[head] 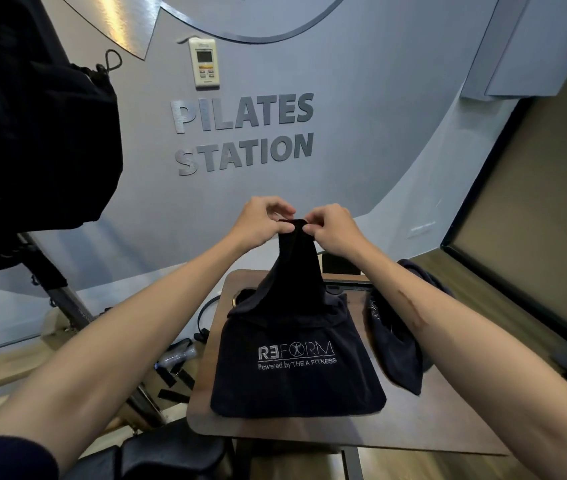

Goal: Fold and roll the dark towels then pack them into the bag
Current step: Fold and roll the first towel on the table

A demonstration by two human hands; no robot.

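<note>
I see a dark wood-grain table (413, 420) with rounded corners carrying everything here. The logo towel (296, 372) lies flat on it, white lettering facing up, its far end lifted off the surface. Just right of that towel a second dark towel (396, 344) lies crumpled on the tabletop. Behind the logo towel, at the table's far edge, sits a small dark box (339, 264); I cannot tell what it is.

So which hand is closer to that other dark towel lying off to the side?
Right. The right hand is above and left of the crumpled towel; the left hand is farther left. Both pinch the lifted towel.
</note>
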